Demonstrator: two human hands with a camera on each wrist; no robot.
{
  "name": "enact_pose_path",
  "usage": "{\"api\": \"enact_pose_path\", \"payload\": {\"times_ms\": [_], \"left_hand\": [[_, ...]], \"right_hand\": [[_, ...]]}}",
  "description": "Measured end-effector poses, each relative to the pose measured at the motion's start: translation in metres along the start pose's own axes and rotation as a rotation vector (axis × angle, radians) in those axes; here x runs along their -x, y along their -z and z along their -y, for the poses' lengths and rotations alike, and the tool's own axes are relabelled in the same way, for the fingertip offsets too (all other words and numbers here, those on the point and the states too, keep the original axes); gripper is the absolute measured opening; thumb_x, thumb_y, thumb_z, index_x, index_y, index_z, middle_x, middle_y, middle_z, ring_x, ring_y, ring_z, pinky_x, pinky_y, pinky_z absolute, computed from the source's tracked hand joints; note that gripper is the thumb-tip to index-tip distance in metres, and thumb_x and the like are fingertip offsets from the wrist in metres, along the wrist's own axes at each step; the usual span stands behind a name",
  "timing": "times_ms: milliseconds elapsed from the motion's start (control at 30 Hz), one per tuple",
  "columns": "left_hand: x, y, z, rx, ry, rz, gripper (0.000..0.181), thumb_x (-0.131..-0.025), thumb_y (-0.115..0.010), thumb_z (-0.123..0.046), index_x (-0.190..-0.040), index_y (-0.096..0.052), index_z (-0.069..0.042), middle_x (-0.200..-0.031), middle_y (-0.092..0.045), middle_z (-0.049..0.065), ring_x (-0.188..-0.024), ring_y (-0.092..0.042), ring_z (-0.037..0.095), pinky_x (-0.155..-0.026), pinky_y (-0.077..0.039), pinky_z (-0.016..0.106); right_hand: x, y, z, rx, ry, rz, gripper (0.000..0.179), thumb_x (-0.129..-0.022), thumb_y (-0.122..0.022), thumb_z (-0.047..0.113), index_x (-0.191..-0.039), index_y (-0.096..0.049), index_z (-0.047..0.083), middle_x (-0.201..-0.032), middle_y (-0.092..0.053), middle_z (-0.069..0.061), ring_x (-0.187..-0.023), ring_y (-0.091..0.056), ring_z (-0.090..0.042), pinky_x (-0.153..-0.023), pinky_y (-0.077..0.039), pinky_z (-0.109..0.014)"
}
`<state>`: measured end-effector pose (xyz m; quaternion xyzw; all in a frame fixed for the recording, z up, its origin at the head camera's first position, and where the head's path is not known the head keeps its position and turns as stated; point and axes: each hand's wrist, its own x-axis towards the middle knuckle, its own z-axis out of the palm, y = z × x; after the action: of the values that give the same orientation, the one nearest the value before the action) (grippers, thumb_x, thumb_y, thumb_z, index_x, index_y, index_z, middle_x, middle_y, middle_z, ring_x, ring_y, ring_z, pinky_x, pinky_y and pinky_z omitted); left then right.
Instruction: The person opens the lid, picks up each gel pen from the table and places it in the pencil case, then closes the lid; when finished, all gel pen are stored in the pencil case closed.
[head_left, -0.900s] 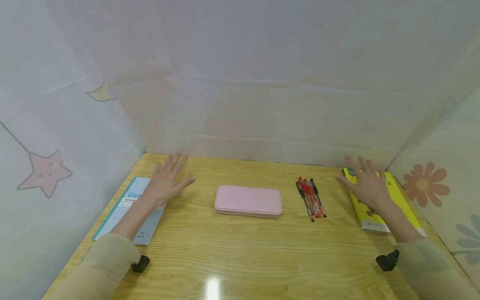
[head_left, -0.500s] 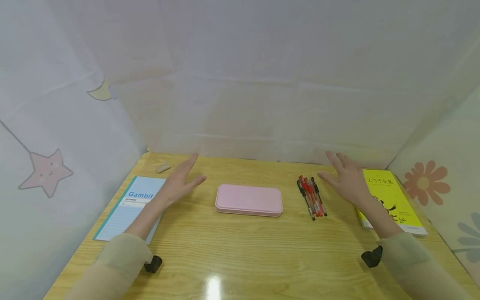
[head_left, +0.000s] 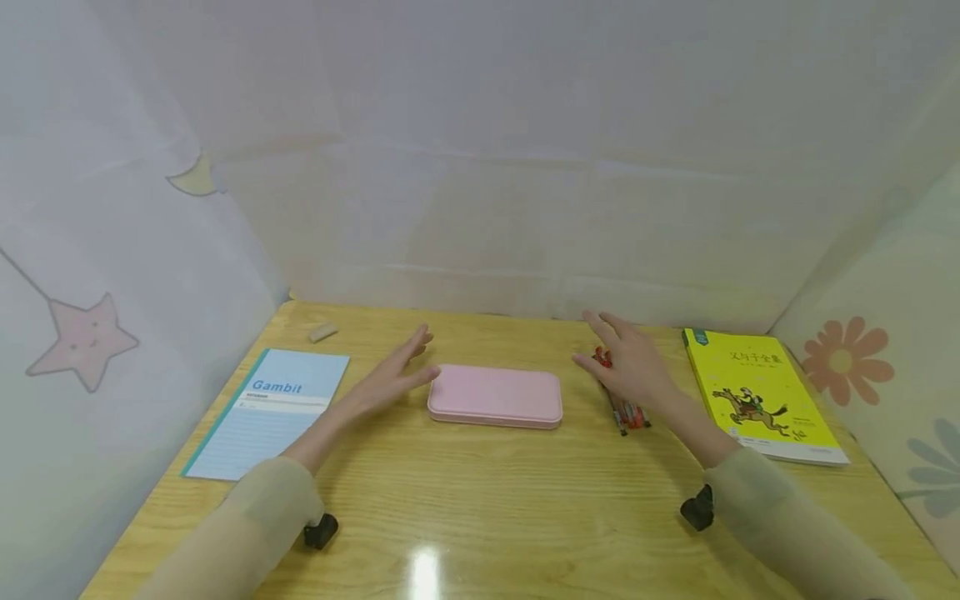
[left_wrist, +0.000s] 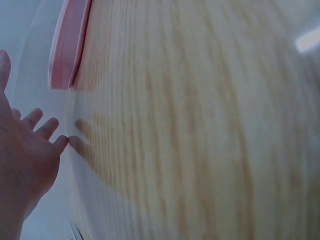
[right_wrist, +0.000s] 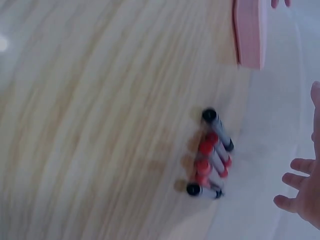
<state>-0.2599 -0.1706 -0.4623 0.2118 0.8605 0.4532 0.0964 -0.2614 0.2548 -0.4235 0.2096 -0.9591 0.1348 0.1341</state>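
A pink pencil case (head_left: 497, 395) lies closed near the middle of the table. My left hand (head_left: 390, 379) is at its left end, fingers spread and holding nothing; whether the thumb touches the case I cannot tell. Over several red and black pens (head_left: 632, 417) hovers my right hand (head_left: 630, 362), its fingers extended and nothing in them. It hides part of the pens in the head view. The right wrist view shows the pens (right_wrist: 210, 155) lying side by side on the wood, apart from the right hand (right_wrist: 305, 192).
A light blue notebook (head_left: 262, 417) lies at the left, with a small beige block (head_left: 323, 332) behind it. At the right is a yellow book (head_left: 765, 396). Pale cloth (head_left: 480, 208) walls in the back and sides of the wooden table (head_left: 480, 508).
Both hands have moved inward: the left from above the notebook to the pencil case, the right from above the yellow book to over the pens. The beige block has come into sight.
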Motion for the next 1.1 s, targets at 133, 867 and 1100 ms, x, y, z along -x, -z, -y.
{"api": "enact_pose_path", "payload": {"times_ms": [133,867,1100], "left_hand": [[-0.001,-0.003,-0.003,0.026,0.003,0.102,0.094,-0.102,-0.058,-0.05,-0.165,0.008,-0.031,-0.175,-0.013,0.005,-0.162,-0.016,0.034,-0.126,-0.017,0.068],[0.0,-0.017,0.004,-0.1,0.048,0.151,0.126,-0.078,-0.089,-0.047,-0.167,-0.002,-0.026,-0.173,-0.025,-0.003,-0.156,0.012,0.056,-0.118,0.0,0.082],[0.0,-0.02,0.007,-0.142,0.026,0.143,0.131,-0.073,-0.092,-0.047,-0.167,-0.006,-0.018,-0.171,-0.03,0.002,-0.156,0.004,0.057,-0.121,0.0,0.078]], "right_hand": [[-0.004,-0.013,0.015,-0.05,0.014,0.051,0.078,-0.098,-0.062,0.055,-0.163,-0.033,0.021,-0.159,-0.045,-0.022,-0.141,-0.049,-0.046,-0.111,-0.041,-0.07],[-0.008,-0.053,0.09,-0.025,0.238,0.278,0.084,-0.093,-0.057,0.071,-0.163,-0.031,0.031,-0.166,-0.037,-0.015,-0.152,-0.037,-0.039,-0.121,-0.031,-0.067],[0.0,-0.064,0.092,0.079,0.326,0.289,0.081,-0.097,-0.054,0.067,-0.164,-0.026,0.031,-0.166,-0.036,-0.017,-0.152,-0.038,-0.036,-0.119,-0.035,-0.061]]}}
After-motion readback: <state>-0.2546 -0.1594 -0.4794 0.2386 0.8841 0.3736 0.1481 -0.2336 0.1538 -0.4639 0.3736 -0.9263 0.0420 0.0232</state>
